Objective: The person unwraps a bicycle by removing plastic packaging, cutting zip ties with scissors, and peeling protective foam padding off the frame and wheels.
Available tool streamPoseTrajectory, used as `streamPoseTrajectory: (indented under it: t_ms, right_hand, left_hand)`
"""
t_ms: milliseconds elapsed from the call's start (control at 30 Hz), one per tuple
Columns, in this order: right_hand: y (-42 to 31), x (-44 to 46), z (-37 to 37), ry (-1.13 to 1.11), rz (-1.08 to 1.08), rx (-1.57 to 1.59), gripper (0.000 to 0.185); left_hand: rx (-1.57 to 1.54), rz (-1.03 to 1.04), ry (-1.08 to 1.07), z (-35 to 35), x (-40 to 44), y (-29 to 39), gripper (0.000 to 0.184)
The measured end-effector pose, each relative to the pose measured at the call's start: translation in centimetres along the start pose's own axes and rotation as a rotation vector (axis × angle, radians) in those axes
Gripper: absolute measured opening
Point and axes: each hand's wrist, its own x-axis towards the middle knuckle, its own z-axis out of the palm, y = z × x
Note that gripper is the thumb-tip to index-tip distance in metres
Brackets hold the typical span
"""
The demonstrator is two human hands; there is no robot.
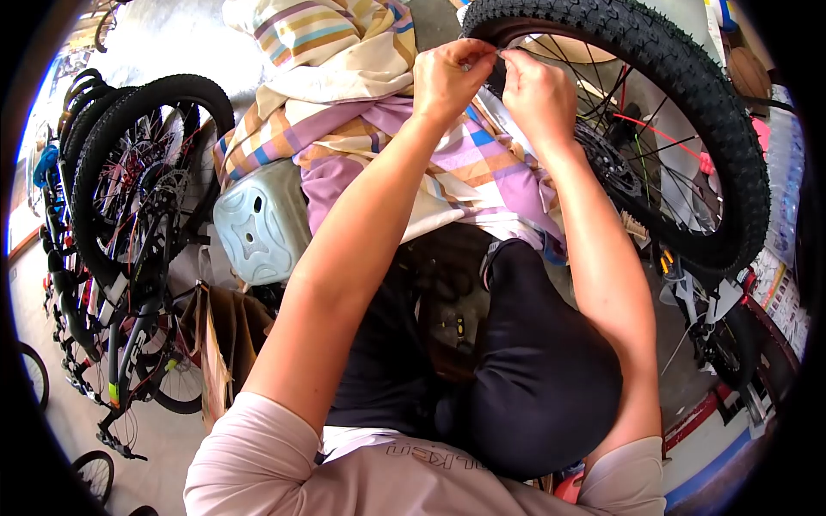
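My left hand [449,79] and my right hand [542,99] meet in front of me at the near side of a bicycle wheel. Finger and thumb of each are pinched together, almost touching, around something too small to make out. Just beyond them runs the knobby black tire [718,112], with its dark rim and thin spokes. A brake disc [607,159] shows at the wheel's hub, below my right hand. Under my forearms lies a striped and checked cloth [370,129] in purple, cream and blue.
A pale blue plastic stool [258,219] stands on the left beside the cloth. Further left, several bicycles are packed together, one black wheel [155,172] facing me. An open cardboard box [224,344] sits near my left elbow. Bicycle parts [701,301] lie at the right.
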Motion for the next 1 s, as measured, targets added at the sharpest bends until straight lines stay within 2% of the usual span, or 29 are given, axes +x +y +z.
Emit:
streamPoseTrajectory:
  t_ms: [267, 467, 1000]
  right_hand:
    - [-0.4, 0.0, -0.5, -0.019, 0.002, -0.011, 0.016]
    - [-0.6, -0.5, -1.0, -0.05, -0.007, -0.008, 0.016]
    - [-0.9, -0.7, -0.7, -0.073, 0.047, 0.011, 0.024]
  left_hand:
    - [0.033, 0.012, 0.072, 1.3, -0.6, 0.6, 0.019]
    - [0.138, 0.146, 0.092, 1.8, -0.8, -0.4, 0.017]
    - [0.131, 0.056, 0.123, 2.2, -1.7, 0.2, 0.016]
